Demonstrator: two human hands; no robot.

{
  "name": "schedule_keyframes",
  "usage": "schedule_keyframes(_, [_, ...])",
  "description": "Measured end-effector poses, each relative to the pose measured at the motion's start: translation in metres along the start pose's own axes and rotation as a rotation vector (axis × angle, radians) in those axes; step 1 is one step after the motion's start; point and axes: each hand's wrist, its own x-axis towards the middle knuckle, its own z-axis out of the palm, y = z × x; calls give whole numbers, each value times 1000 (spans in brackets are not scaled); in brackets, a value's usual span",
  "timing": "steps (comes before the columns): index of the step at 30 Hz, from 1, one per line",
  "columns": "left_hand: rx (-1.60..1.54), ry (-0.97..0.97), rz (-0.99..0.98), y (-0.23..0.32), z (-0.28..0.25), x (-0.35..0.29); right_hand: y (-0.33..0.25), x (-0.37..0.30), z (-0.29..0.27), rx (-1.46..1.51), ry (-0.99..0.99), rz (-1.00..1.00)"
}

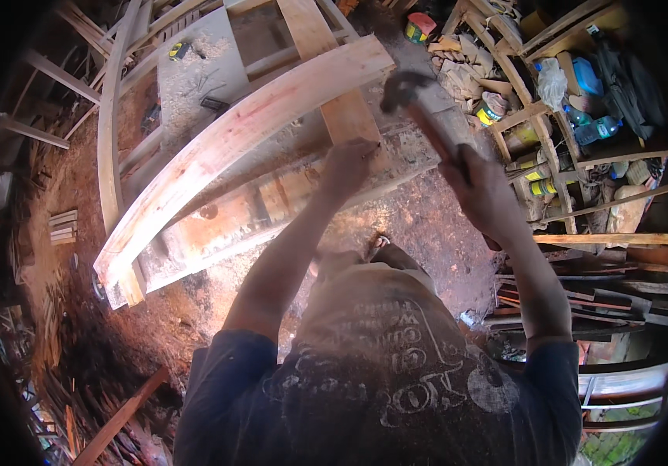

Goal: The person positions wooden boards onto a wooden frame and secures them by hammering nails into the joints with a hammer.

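Right hand (477, 186): grip clamped on the hammer (433, 133), head raised. Left hand (351, 167): positioned at the near end of the cross plank (349, 116), on the counter (213, 229); whether its grip closes on anything small cannot be told. Curved board (248, 116): laid across the plank. Fastening: judged incomplete.

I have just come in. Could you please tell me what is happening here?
A person is working with wood. The right hand grips a hammer, held up over the worn wooden bench. The left hand is at the near end of a flat board, its fingertips drawn together; whether they pinch something small is unclear. A long pale plank lies across that board.
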Motion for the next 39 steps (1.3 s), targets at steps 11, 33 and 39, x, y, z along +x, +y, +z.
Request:
schedule_keyframes(11, [-194, 14, -59, 14, -5, 2, 19, 6, 5, -82, -207, 121])
schedule_keyframes(33, [-701, 214, -622, -23, -60, -63, -60, 7, -47, 560, 343, 4])
schedule_keyframes(39, [-1904, 400, -1330, -14, -69, -110, 17, 8, 16, -11, -230, 206])
